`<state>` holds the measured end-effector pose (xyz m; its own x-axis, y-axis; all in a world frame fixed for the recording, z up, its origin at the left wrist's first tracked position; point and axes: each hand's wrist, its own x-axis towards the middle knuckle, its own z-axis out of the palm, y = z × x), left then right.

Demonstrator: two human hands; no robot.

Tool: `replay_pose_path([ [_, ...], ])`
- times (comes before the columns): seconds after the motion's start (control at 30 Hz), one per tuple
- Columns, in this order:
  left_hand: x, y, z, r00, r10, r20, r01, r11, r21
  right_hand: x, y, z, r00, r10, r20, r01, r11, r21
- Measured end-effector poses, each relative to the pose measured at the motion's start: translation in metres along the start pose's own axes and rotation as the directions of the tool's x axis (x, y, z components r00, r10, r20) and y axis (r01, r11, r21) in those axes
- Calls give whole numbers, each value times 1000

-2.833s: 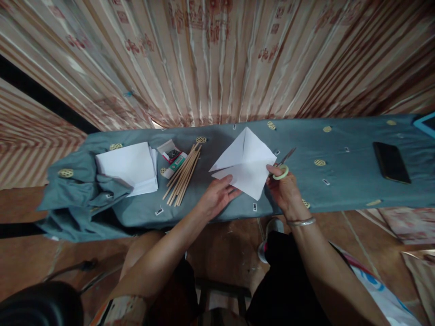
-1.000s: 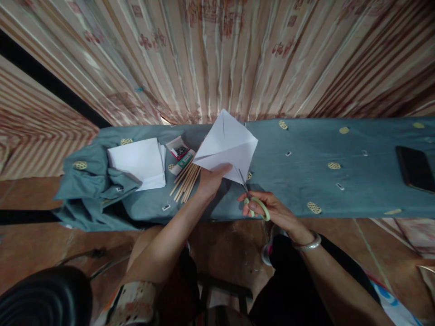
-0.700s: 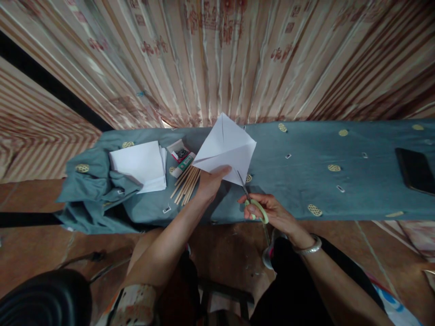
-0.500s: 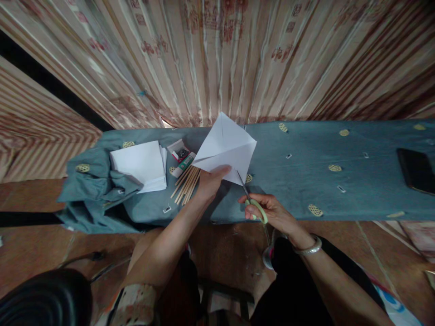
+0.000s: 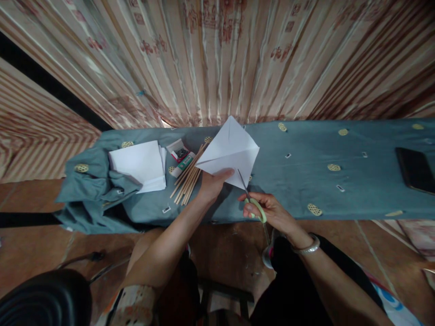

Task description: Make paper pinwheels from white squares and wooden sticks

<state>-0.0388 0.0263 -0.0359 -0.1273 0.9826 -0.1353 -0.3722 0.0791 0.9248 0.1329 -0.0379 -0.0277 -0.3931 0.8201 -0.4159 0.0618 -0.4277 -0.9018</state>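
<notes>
My left hand (image 5: 215, 183) grips a square sheet of white paper (image 5: 234, 147) by its near edge, thumb on top and the other fingers hidden underneath. Crease lines cross the sheet, and a short slit or fold line shows near its far corner. In my right hand (image 5: 268, 209) is a pair of scissors (image 5: 255, 209) with pale green handles. Their blades lie at the near corner of the paper, pointing away from me. Just left of the paper, a bundle of thin wooden sticks (image 5: 186, 185) lies on the cloth.
A stack of white paper (image 5: 137, 165) lies at the left beside bunched cloth. Near the sticks are a small open box (image 5: 178, 149) with dark contents and a green-and-white box (image 5: 183, 164). A dark phone (image 5: 416, 168) rests at the far right of the blue-green cloth (image 5: 306, 181). A curtain hangs behind.
The paper in my left hand has shifted slightly right and towards me, showing more of the sticks. The scissors have barely moved, their blades still at the near corner.
</notes>
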Motion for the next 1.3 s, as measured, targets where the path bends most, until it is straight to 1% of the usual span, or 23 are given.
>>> replay_pose_path([
  [0.23, -1, 3, 1, 1000, -11, -3, 11, 1000, -18, 1, -1, 1, 1000, -5, -18, 5, 1000, -5],
  [0.47, -2, 3, 1, 1000, -19, -12, 19, 1000, 0, 3, 1, 2, 999, 9, -32, -9, 1000, 15],
  [0.63, -5, -2, 3, 1000, -7, 12, 7, 1000, 17, 3, -1, 1, 999, -10, -44, 11, 1000, 15],
  [0.87, -7, 1, 2, 1000, -5, 20, 5, 1000, 19, 3, 0, 3, 997, -19, -76, 21, 1000, 21],
  [1.03, -6, -4, 1, 999, -45, 18, 44, 999, 27, 3, -2, 5, 997, -8, -83, 10, 1000, 25],
  [1.13, -7, -6, 0, 996, -72, 51, 72, 997, 16, 2, -4, 5, 997, 3, -75, -1, 1000, 23],
  [1.3, -10, -6, 1, 991, -102, 84, 101, 995, 14, 2, -6, 6, 996, -17, -87, 19, 1000, 19],
])
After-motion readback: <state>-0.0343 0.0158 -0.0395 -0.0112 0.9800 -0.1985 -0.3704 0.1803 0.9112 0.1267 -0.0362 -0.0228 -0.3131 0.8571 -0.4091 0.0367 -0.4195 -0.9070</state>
